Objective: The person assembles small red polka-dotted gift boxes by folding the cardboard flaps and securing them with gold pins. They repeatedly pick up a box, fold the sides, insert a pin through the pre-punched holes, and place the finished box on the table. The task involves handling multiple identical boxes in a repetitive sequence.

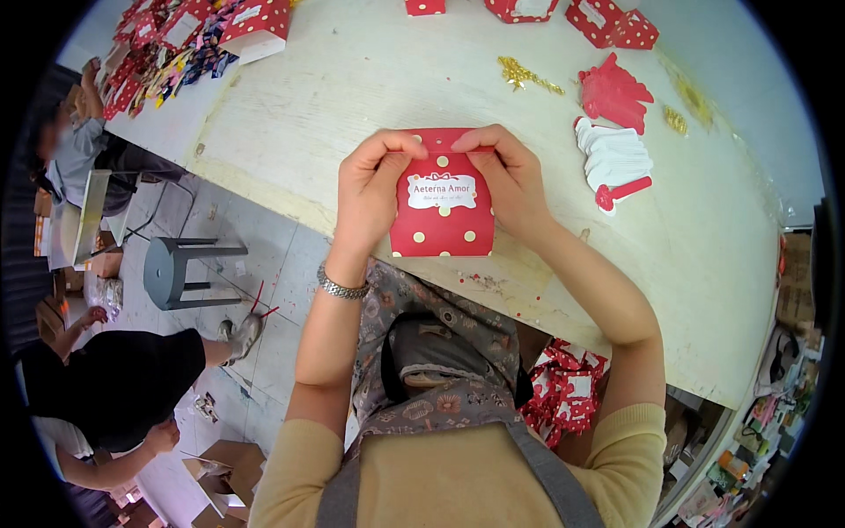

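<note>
"So, how does the red card piece look?"
"Cream-dotted, with a white scalloped label."
"Left hand, right hand?"
"Nearly closed, both pinching its upper end over the surface's near edge."

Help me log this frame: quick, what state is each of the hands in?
Left hand: closed on the upper left of a red cardboard box with cream dots.
Right hand: closed on the same box's upper right.
</note>
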{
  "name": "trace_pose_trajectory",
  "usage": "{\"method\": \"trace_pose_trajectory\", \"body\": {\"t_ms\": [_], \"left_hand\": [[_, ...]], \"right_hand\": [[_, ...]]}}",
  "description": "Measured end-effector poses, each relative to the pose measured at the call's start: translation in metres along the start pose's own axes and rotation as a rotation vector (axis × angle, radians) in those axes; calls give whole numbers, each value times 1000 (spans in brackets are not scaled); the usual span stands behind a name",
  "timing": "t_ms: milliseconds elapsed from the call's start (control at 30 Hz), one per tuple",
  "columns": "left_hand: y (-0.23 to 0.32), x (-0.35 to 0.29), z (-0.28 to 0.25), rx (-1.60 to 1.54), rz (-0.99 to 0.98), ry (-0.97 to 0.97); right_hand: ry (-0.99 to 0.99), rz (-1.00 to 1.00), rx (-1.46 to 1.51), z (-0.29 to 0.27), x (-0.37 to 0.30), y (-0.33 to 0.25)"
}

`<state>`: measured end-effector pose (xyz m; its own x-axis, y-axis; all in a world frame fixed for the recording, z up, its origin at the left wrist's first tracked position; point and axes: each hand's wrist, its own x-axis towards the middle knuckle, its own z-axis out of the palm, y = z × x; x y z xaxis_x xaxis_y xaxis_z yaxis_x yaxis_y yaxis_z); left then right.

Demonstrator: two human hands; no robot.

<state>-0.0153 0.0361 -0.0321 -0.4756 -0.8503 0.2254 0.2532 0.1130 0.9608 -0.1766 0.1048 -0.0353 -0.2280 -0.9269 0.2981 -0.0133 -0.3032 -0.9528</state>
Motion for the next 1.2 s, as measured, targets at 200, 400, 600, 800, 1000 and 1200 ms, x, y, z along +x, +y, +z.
{"method": "trace_pose_trajectory", "body": {"t_ms": [200,400,600,800,1000,1200], "left_hand": [[2,-1,4,-8,18,68],[14,0,9,28,-244,158],[13,-6,8,155,71,170],[16,4,1,567,235,271],[23,-28,48,537,279,215],[11,8,4,590,271,256]], "right_hand": [[-59,-71,-103,-6,-1,4],[-165,-175,-188,-14,1,7],[-4,221,52,6,-3,-30],[-177,-135,-919,2,-1,-40],[9,-557,-1037,34,-20,-14],[-233,-293,-1164,-5,-47,-21]]}}
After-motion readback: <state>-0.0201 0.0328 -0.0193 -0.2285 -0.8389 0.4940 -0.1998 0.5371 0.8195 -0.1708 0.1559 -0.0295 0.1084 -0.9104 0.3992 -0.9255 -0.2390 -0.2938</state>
